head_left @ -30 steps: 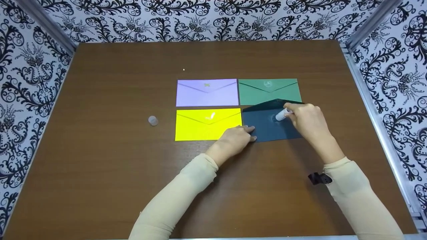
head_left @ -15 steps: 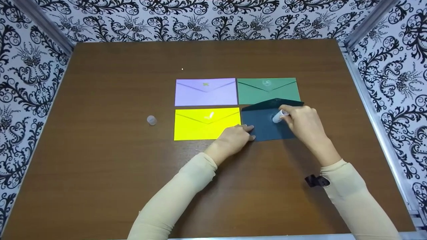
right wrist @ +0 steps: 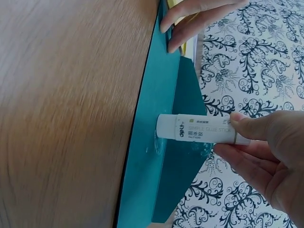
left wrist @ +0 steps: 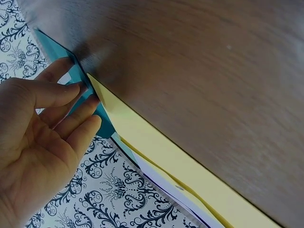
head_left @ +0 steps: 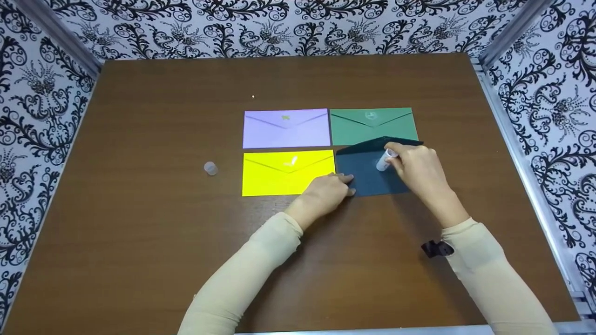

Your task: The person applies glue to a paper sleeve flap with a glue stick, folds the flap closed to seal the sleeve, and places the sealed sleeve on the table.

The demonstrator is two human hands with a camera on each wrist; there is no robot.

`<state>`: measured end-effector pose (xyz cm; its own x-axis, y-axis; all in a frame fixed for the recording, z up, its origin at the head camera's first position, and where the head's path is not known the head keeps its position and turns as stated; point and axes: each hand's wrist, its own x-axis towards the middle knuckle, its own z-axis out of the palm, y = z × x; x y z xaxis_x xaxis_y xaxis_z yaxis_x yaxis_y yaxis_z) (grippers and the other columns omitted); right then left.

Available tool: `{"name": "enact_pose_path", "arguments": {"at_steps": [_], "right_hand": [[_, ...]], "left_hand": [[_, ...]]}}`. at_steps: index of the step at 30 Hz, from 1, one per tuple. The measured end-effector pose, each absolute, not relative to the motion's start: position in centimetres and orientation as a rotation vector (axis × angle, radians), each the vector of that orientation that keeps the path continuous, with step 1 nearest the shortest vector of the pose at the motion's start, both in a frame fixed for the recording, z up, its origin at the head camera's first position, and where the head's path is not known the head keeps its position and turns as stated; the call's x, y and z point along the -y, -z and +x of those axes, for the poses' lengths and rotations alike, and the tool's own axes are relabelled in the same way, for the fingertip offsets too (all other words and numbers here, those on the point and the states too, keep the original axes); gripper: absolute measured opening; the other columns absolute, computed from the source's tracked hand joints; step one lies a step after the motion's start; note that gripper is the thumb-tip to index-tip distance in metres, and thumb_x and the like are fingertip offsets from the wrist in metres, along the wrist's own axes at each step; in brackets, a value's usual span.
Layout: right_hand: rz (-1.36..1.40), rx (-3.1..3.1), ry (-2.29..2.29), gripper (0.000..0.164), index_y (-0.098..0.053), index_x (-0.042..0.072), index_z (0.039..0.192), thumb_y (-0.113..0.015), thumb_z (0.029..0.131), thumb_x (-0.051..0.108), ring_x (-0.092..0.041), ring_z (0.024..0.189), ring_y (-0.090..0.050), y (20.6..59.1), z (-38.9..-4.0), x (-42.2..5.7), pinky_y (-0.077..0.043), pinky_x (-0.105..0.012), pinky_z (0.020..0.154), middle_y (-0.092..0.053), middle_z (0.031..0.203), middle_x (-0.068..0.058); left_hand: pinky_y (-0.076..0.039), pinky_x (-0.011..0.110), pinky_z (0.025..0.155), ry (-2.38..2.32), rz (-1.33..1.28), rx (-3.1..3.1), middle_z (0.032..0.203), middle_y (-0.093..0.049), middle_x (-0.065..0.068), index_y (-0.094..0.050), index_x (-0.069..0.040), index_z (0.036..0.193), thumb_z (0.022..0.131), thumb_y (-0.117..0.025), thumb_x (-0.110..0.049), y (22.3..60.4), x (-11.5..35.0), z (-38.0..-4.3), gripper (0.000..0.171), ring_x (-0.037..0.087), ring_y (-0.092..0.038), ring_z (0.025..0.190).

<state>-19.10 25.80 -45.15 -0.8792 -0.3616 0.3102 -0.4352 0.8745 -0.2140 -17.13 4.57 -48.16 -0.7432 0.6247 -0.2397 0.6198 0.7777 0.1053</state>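
Observation:
A dark teal envelope point(head_left: 368, 181) lies with its flap point(head_left: 382, 145) raised. My right hand point(head_left: 421, 170) pinches a white glue stick point(right wrist: 199, 128) near its base, between thumb and fingers. The stick is tilted, and its tip touches the envelope's body, where whitish glue smears point(right wrist: 158, 145) show. Glue marks also show on the flap in the right wrist view. My left hand point(head_left: 323, 193) rests its fingertips on the envelope's left edge, beside the yellow envelope point(head_left: 270, 181), and partly covers that one's corner. In the left wrist view the left fingers point(left wrist: 78, 116) look loosely bent.
A lilac envelope point(head_left: 286, 135) and a green envelope point(head_left: 372, 128) lie closed in the row behind. The glue stick's cap point(head_left: 210, 168) stands on the brown table point(head_left: 139, 232) at the left. Patterned black-and-white panels point(head_left: 279, 28) border the table.
My right hand has moved the glue stick slightly left across the teal envelope's body. The left hand stays in place on the envelope's edge.

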Motion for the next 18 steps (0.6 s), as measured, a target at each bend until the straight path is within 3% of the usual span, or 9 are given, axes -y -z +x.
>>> {"name": "enact_pose_path", "arguments": {"at_steps": [6, 18], "right_hand": [[0.608, 2.761, -0.383, 0.027, -0.069, 0.006, 0.106, -0.073, 0.082, 0.017, -0.031, 0.063, -0.065, 45.2, -19.8, -26.2, -0.052, -0.043, 0.052, -0.072, 0.095, -0.016], [0.557, 2.731, -0.387, 0.026, -0.069, 0.003, 0.104, -0.073, 0.082, 0.016, -0.036, 0.066, -0.066, 45.3, -20.2, -27.5, -0.052, -0.050, 0.056, -0.071, 0.093, -0.019]], "left_hand": [[-0.045, 0.032, 0.100, -0.047, 0.929, -2.693, 0.141, -0.049, -0.002, -0.063, -0.015, 0.124, 0.099, -0.045, -0.034, 47.9, -4.7, -17.3, 0.035, 0.020, -0.049, 0.128], [-0.044, 0.030, 0.101, -0.028, 0.913, -2.675, 0.142, -0.047, -0.002, -0.062, -0.016, 0.125, 0.099, -0.046, -0.034, 47.9, -4.8, -17.3, 0.035, 0.019, -0.049, 0.128]]}}
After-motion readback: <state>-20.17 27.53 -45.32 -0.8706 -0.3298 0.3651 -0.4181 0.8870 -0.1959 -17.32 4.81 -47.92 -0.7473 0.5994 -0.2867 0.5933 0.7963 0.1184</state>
